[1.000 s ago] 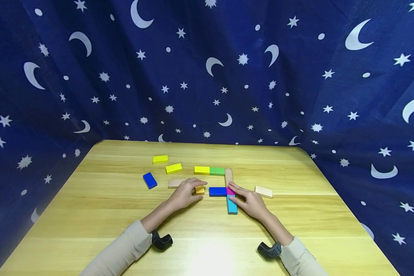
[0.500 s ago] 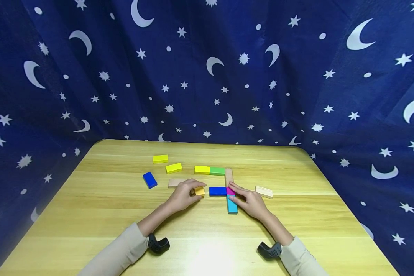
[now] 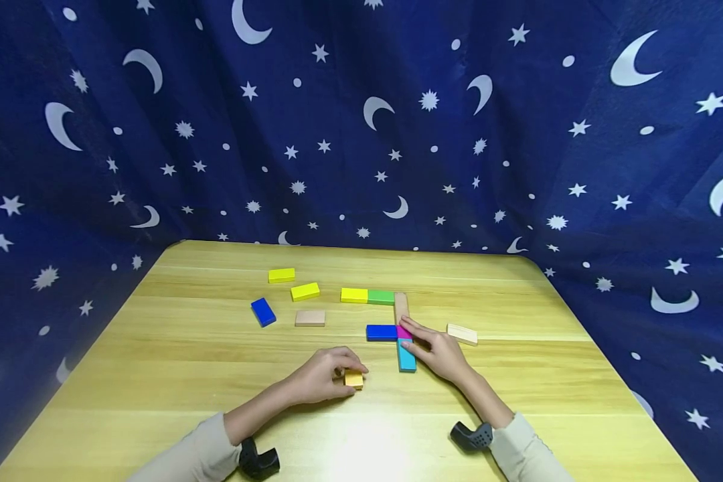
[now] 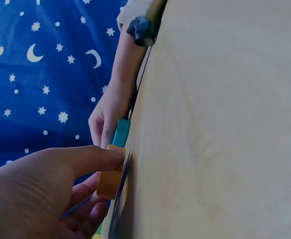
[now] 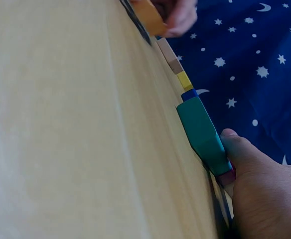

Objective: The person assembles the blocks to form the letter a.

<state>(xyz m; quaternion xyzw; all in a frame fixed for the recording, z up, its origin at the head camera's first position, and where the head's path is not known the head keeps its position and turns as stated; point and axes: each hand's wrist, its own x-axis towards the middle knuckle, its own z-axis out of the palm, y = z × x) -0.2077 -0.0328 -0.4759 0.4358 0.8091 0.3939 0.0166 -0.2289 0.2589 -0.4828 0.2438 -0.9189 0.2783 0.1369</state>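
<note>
My left hand (image 3: 325, 376) pinches an orange block (image 3: 353, 379) between thumb and fingers, low over the near part of the table. In the left wrist view, the thumb lies across this orange block (image 4: 109, 185). My right hand (image 3: 440, 353) rests on the joined blocks with fairly straight fingers. Its fingertips touch around the magenta block (image 3: 404, 332), and its thumb meets the light blue block (image 3: 406, 361). A blue block (image 3: 381, 333) adjoins the magenta one on the left. Behind it runs a plain wooden block (image 3: 401, 307), reaching a green block (image 3: 381, 297) and a yellow block (image 3: 354, 295).
Two loose yellow blocks, one of them a slanted yellow block (image 3: 304, 292), lie at the back left. Near them are a loose blue block (image 3: 263, 312) and a pale wooden block (image 3: 310, 318). Another wooden block (image 3: 461, 334) lies right of my right hand. A starry curtain (image 3: 361, 134) hangs behind the table.
My left hand has drawn the orange block toward me, away from beside the pale wooden block, which now shows fully. The right hand stays in place on the joined blocks.
</note>
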